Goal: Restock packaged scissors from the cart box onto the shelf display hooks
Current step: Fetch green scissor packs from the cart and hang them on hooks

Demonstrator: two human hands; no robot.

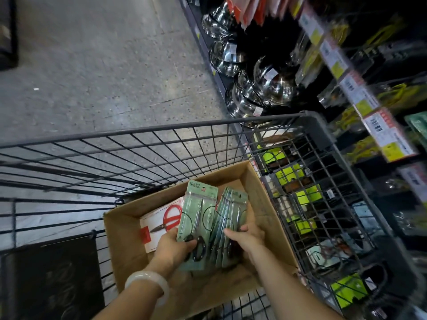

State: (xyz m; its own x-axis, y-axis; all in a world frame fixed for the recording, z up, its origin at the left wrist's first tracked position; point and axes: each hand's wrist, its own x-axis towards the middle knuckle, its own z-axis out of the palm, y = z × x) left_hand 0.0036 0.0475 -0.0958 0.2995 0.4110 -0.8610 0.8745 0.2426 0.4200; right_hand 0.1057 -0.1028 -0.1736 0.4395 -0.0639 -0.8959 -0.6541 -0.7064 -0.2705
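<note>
Over the cardboard box [129, 236] in the wire cart [161, 135], one green scissors pack [196, 218] is gripped by the left hand [175, 247], and a fanned stack of green packs [231, 218], too overlapped to count, is clutched by the right hand [248, 239]. One red-handled scissors pack [161, 218] is lying inside the box, left of the green ones. A shelf [369, 107] of hanging goods is seen right of the box.

Dim store light falls from above, brightest on the floor [97, 65] at 11 o'clock. Glare glints off steel bowls [265, 82] near 1 o'clock. Shelf labels [360, 88] at 2 o'clock smear with motion blur; wide-angle distortion bends the edges.
</note>
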